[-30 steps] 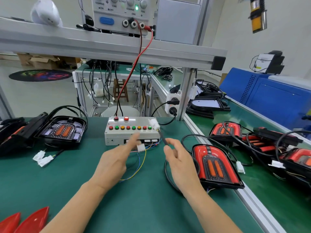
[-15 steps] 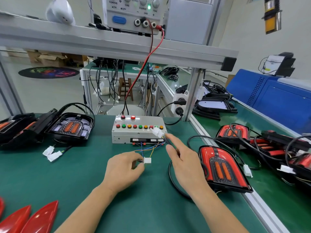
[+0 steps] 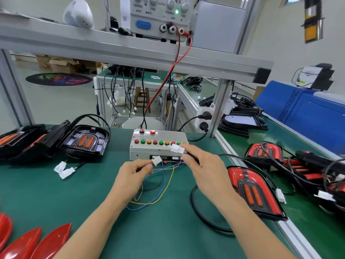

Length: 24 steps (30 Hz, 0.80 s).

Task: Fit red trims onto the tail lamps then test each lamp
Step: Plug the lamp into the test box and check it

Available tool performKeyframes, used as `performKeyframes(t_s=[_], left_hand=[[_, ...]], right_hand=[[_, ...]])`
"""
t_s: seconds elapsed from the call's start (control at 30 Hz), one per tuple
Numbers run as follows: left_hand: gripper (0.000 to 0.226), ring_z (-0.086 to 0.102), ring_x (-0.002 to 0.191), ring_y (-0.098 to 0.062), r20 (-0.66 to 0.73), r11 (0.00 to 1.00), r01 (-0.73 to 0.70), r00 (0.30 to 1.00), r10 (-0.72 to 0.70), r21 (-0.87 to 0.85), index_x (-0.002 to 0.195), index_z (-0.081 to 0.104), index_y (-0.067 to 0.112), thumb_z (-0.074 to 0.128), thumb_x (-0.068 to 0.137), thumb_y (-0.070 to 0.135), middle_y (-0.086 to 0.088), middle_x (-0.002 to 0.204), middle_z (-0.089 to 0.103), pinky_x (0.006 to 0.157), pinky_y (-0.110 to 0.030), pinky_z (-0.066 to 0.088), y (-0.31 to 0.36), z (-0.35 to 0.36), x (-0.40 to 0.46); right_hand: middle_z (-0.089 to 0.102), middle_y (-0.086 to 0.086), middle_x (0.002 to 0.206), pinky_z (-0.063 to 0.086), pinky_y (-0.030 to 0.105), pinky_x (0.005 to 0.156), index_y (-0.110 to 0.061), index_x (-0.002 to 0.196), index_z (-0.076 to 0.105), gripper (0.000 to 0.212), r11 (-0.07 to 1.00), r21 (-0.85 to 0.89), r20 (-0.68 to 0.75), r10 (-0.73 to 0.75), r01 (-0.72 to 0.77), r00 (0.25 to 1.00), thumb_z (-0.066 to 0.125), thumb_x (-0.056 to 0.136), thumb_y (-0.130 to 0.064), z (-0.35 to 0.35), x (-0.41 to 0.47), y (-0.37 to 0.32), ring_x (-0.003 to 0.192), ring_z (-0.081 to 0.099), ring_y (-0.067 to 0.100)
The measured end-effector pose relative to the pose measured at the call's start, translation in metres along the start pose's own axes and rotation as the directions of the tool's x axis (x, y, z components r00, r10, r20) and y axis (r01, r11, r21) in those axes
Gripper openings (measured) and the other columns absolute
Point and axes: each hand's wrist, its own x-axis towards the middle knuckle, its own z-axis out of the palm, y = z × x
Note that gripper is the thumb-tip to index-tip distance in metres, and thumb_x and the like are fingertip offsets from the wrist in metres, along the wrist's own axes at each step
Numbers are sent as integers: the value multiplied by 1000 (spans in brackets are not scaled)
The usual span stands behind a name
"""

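My left hand (image 3: 133, 173) pinches a white connector (image 3: 156, 160) on thin coloured wires that run to the grey test box (image 3: 158, 144). My right hand (image 3: 203, 169) pinches the lamp's white plug (image 3: 176, 148) on a black cable, held just in front of the box's buttons. The two connectors are apart. That cable loops back to a red-trimmed tail lamp (image 3: 253, 191) lying at the right of the green bench. Several loose red trims (image 3: 37, 243) lie at the bottom left.
Untrimmed black lamps (image 3: 84, 142) with white plugs (image 3: 63, 170) sit at the left. More red lamps and cables (image 3: 308, 169) crowd the right conveyor. A power supply (image 3: 158, 17) stands on the overhead shelf, its red lead hanging down behind the box.
My left hand picked the test box's connector off the mat and raised it. My right hand lifted the lamp plug toward it. The camera moved closer.
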Motion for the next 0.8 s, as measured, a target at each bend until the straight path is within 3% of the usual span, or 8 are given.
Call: performKeyframes(t_s=[0.1,0.17,0.27,0.33,0.4,0.5,0.6,0.8], left_hand=[[36,25,49,-9,-58,1000,24,998,-24,-13,57,62,16,56,92,14,10,51,47,51,-25,24,1,-6,2],[38,26,51,-11,-70,999,31,997,-34,-44,55,62,18,55,93,18,8,55,48,56,-27,23,1,-8,3],[34,29,52,-14,-57,996,20,998,-25,-86,61,64,22,55,94,18,-2,60,50,55,-26,25,2,-8,4],[22,42,49,-5,-34,986,10,999,-16,-165,79,68,24,57,93,11,3,58,59,56,-18,33,4,-7,4],[17,48,50,4,-2,977,11,1000,-11,-212,91,69,20,59,91,7,2,59,63,57,-11,36,6,-8,5],[20,51,52,5,27,973,11,1000,-5,-230,90,71,19,60,90,3,3,59,65,56,-5,39,7,-10,6],[24,51,49,6,64,964,7,998,11,-266,88,74,19,60,88,-1,5,58,65,55,-2,38,11,-11,6],[21,53,49,6,124,959,15,992,21,-282,93,74,11,61,86,-3,4,61,67,56,-1,39,14,-13,3]], right_hand=[[63,-13,81,44,33,76,-42,122,63,28,994,106,45,-22,17,999,50,98,-40,-1,6,-4,75,51,14],[52,-16,64,38,29,65,-35,100,70,20,984,176,71,-51,37,996,51,97,-38,-1,12,-6,62,42,5],[30,-9,54,22,25,51,-17,68,57,35,958,271,232,28,-92,972,52,96,-36,1,19,-8,52,24,8],[31,-3,63,17,21,47,-11,70,63,35,907,327,373,135,-266,918,54,95,-34,3,21,-6,52,22,11],[35,0,64,17,18,44,-2,78,63,34,882,333,435,169,-333,884,53,96,-30,5,20,0,46,22,9],[36,-8,56,18,14,40,-5,94,64,25,865,357,464,163,-352,871,53,98,-27,9,19,4,41,23,5],[42,-8,55,22,12,39,-21,88,62,14,856,380,476,145,-351,867,54,98,-28,10,18,4,38,26,2],[43,-6,56,24,9,39,-20,84,66,19,878,383,439,101,-288,893,55,98,-26,13,17,6,38,27,2]])
